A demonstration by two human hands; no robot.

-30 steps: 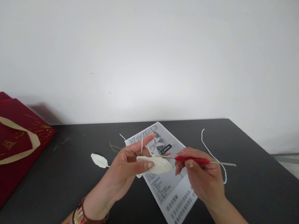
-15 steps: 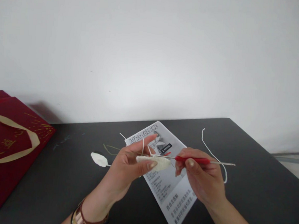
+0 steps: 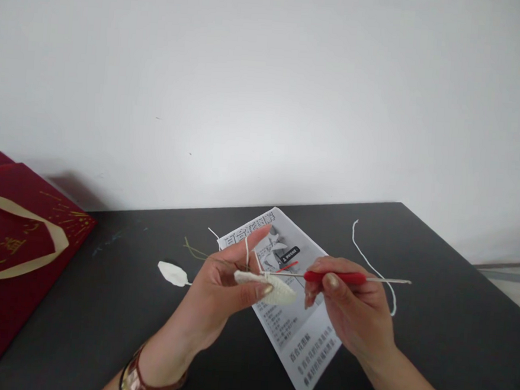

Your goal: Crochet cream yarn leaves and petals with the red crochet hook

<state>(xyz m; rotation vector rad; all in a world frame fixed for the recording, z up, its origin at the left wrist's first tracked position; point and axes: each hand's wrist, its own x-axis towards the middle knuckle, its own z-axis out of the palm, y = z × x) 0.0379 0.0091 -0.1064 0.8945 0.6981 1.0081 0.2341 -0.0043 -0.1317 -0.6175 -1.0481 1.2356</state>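
Observation:
My left hand pinches a small white crochet piece between thumb and fingers. White yarn loops over its raised index finger and runs down to the top edge of the piece. In my right hand is a double-ended crochet hook with a red grip, held level. The hook's left tip meets the upper edge of the piece at the yarn; the exact stitch is too small to make out. Its other tip points right, past my hand.
Beneath my hands a printed paper sheet lies slanted on the dark table. A finished white leaf-shaped piece rests to the left. White yarn curls at the right. A red gift bag with a cream ribbon stands at the far left.
The crochet piece has tilted slightly, its right end lower, showing more of its face. Both hands keep their hold, and the hook stays at its top edge. The view has shifted a little.

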